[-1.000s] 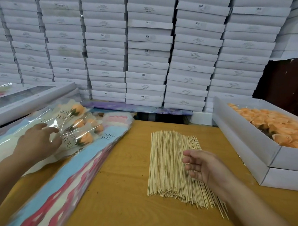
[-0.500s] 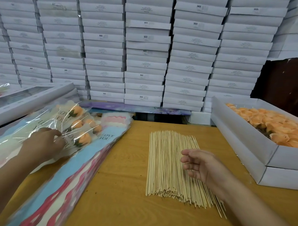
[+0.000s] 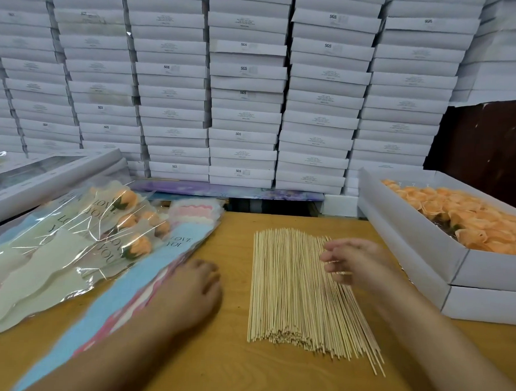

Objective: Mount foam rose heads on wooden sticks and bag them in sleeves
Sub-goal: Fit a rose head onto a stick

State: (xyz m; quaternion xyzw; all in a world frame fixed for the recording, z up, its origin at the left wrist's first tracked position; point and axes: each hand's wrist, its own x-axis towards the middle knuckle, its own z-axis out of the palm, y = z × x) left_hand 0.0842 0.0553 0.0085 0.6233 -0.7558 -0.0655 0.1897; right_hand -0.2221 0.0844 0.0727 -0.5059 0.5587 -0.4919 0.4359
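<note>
Resting at your right, a white open box (image 3: 412, 231) stacked on another white box holds rows of orange foam rose heads (image 3: 468, 216), while behind the wooden table (image 3: 213, 370) white cartons (image 3: 246, 85) are stacked in tall columns like a wall. On your left, a heap of clear sleeves (image 3: 71, 246) printed "LOVE YOU" already encloses several orange roses on sticks, lying over a pile of blue and pink sleeves (image 3: 122, 301) that slopes toward the near edge; a windowed white box (image 3: 45, 171) sits beyond them. The wooden sticks (image 3: 294, 291) lie in a loose flat bundle at the table's centre, fanning slightly at the near end. Your left hand (image 3: 190, 296) lies palm down at the edge of the blue sleeve pile, fingers together and gripping nothing. Your right hand (image 3: 357, 264) hovers over the right side of the sticks, its fingers (image 3: 334, 257) loosely curled and spread, pointing left; whether they touch the sticks cannot be told through the blur.
</note>
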